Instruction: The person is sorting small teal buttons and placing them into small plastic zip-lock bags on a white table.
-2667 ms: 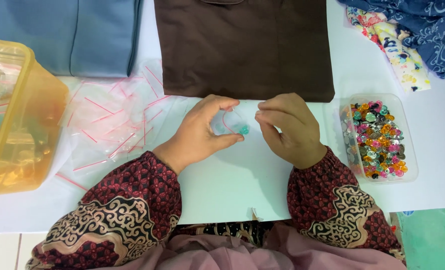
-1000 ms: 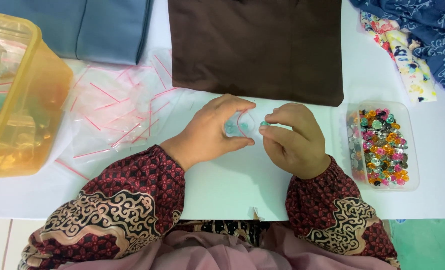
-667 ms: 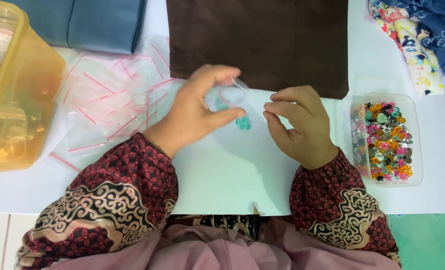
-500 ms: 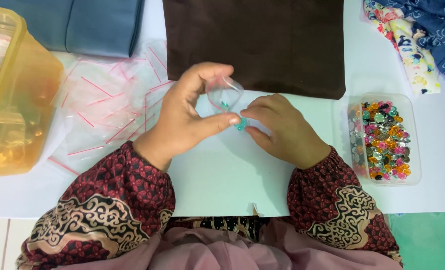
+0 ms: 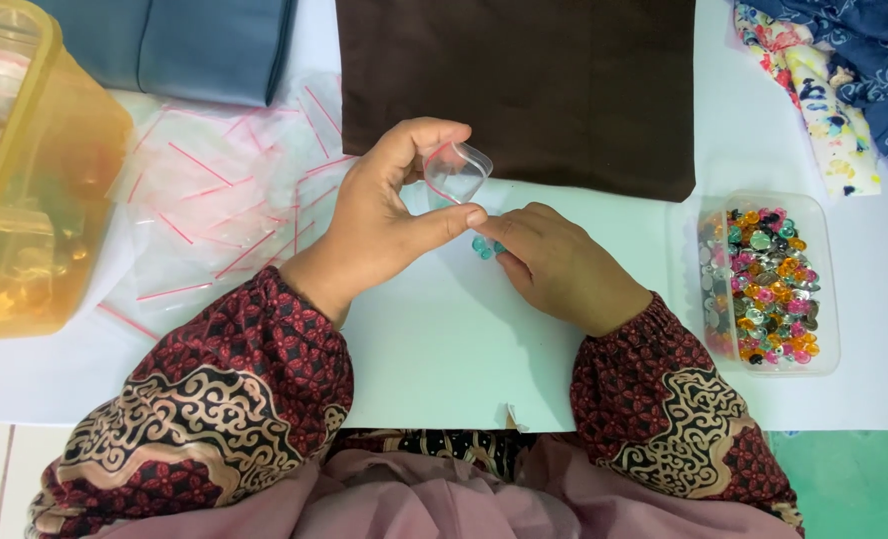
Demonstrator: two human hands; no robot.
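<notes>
Small clear zip bag [image 5: 454,176] sits pinched in the left hand [image 5: 389,225], lifted just above the white table [image 5: 434,339], mouth held open toward the right. Going left to right: yellow translucent bin [image 5: 24,180] at far left edge, contents too blurred to tell. Next, a loose pile of empty zip bags [image 5: 214,210] with red seal strips, spread flat beside the bin, none visibly filled. Folded blue cloth [image 5: 214,45] lies above that pile. Left hand thumb and forefinger close narrowly on the bag's edge, other fingers curled. Bag looks empty or nearly so; cannot tell for sure through the plastic. Just below the bag's mouth, teal beads [image 5: 484,247] lie on the table, touching the fingertips of the right hand [image 5: 564,265]. Right hand is pressed down on them, fingers narrowed to a pinch; cannot tell if any bead is actually lifted. Brown cloth [image 5: 519,90] lies behind both hands. Further right, clear tray of mixed coloured beads [image 5: 763,279], still well stocked. Patterned fabrics [image 5: 833,90] at top right corner.

Judgement on progress: bag is opened and ready, beads are picked out of the tray and at the fingertips, loading into the bag not yet done, seal not yet shut. Many empty bags remain in the pile.
</notes>
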